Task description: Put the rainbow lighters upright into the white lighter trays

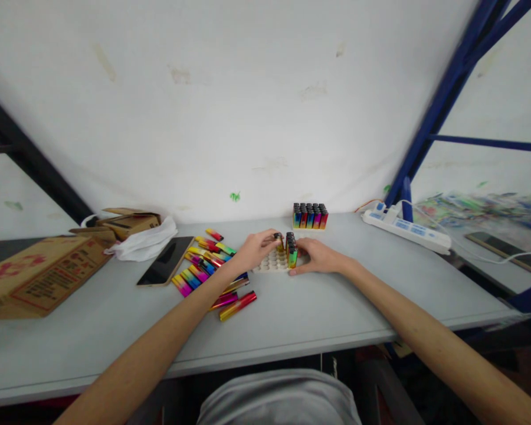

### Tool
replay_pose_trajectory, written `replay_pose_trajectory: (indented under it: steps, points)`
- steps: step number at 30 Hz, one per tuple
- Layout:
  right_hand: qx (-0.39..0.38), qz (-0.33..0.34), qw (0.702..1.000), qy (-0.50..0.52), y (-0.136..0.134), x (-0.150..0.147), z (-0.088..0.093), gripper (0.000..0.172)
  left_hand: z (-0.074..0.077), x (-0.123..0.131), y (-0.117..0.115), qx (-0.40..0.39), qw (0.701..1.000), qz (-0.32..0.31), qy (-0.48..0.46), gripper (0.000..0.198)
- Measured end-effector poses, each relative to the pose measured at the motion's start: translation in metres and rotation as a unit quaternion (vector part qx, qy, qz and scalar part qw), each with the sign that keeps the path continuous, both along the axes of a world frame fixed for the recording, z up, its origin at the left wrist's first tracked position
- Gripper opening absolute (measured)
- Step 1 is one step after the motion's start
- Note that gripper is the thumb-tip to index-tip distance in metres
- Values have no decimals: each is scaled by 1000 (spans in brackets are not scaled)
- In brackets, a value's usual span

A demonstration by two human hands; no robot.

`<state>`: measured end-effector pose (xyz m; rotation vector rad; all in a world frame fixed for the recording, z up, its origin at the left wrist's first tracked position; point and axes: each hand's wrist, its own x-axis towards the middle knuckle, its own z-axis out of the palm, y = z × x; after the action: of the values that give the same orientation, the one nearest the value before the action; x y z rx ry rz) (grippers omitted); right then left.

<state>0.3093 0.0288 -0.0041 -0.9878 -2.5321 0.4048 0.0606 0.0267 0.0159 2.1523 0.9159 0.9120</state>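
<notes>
A white tray with rows of holes (265,264) lies on the table between my hands. Along its right side stands a row of upright lighters (292,251) with black tops and shiny coloured bodies. My left hand (257,249) reaches over the tray, thumb and fingers closed on a gold lighter (279,241) held upright at the holes. My right hand (314,256) rests at the tray's right edge, its thumb and fingers apart around the standing row and touching its side. Left of the tray lies a loose pile of metallic coloured lighters (199,274), partly hidden by my left forearm.
A filled block of upright lighters (310,217) stands near the wall. To the left are a phone (166,261), a white plastic bag (146,243) and a cardboard box (44,274). A power strip (407,230) lies to the right, near a blue metal frame (438,106).
</notes>
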Motion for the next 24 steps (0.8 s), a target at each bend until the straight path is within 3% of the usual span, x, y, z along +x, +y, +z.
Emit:
replay_pose_trajectory:
  steps: [9,15,20,24]
  points:
    - [-9,-3,1000,-1,-2,0,3,65,1,5,-3,51,991,42,115,19]
    - [-8,0,1000,-8,-2,0,3,65,21,-33,-6,108,984,97,101,19]
    - [-12,-2,1000,-11,-2,0,3,65,41,-77,-12,-28,976,71,203,25]
    - [-17,-1,1000,-11,-2,0,4,66,49,-89,-19,-110,961,34,252,19]
